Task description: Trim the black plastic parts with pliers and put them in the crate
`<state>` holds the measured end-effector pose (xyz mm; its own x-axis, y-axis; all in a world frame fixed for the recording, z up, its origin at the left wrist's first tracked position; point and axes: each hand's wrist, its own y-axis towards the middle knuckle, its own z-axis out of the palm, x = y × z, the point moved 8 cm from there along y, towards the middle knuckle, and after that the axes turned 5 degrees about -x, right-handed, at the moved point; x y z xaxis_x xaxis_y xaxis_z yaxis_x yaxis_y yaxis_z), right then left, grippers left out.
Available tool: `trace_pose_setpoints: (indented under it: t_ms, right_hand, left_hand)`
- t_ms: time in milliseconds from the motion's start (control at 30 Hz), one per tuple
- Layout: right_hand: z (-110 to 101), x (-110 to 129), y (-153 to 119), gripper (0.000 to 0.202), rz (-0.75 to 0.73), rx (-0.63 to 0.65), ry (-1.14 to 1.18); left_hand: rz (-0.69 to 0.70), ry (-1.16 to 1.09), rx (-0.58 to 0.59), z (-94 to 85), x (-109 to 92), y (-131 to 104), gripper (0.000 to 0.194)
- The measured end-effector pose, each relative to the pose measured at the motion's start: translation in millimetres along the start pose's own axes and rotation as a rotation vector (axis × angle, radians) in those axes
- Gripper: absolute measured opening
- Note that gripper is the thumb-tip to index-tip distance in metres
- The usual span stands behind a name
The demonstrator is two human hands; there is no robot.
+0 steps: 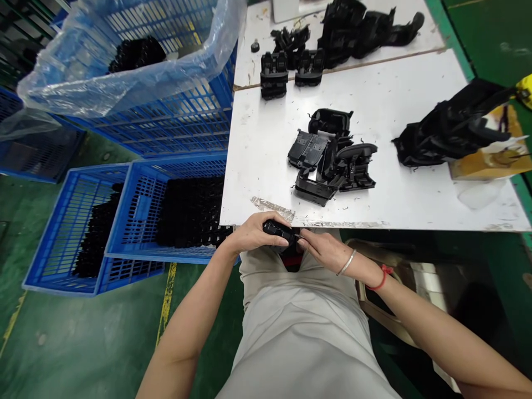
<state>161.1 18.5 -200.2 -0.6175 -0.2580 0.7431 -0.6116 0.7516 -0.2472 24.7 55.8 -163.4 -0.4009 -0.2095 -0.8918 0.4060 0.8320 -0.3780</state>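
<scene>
At the table's front edge, above my lap, my left hand is closed around a black plastic part, thumb on the near side and fingers on the far side. My right hand meets the part's right end, its fingers pinched on a thin tool whose kind I cannot make out. Most of that tool is hidden by the fingers. Beyond my hands, a loose pile of black plastic parts lies on the white table.
More black parts stand at the table's back, and a stack leans by a yellow box at right. To the left are blue crates holding black parts and a plastic-lined blue crate. Small black trimmings dot the tabletop.
</scene>
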Motion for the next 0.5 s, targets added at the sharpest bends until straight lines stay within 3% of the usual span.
trace_pose_setpoints:
  t_ms: [333, 500]
  right_hand:
    - [-10, 15, -2, 0.024, -0.003, 0.067, 0.053]
    - [-14, 23, 0, 0.019, -0.049, 0.02, -0.026]
  left_hand:
    - [0.049, 0.044, 0.006, 0.3, -4, 0, 0.039]
    - [0.057, 0.043, 0.003, 1.0, -5, -2, 0.04]
